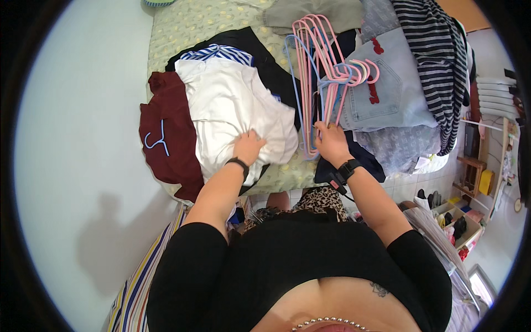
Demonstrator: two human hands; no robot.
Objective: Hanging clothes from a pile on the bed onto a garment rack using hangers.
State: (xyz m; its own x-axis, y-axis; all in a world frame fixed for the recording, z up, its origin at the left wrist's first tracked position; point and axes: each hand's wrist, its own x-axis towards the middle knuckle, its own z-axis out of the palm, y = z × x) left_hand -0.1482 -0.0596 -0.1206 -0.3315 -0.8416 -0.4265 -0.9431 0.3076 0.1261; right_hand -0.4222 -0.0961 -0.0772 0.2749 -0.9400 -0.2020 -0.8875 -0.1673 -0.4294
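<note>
My left hand (249, 148) rests on a crumpled white garment (228, 95), its fingers somewhat spread; whether it pinches the cloth I cannot tell. My right hand (333, 142) is closed around the lower ends of several pink, white and blue clothes hangers (321, 54), whose hooks point right. Beneath the white garment show a blue-and-white striped garment (224, 52) and black cloth (265, 62). To its left lies a dark red garment (172, 133) with a light blue hanger (157, 141) on it, partly hidden.
Light denim with a back pocket (377, 93) lies right of the hangers, beside a black-and-grey striped garment (435, 66). A grey garment (315, 12) is at the back. The patterned bed cover (290, 174) shows between the piles. A wall (83, 103) borders the left side.
</note>
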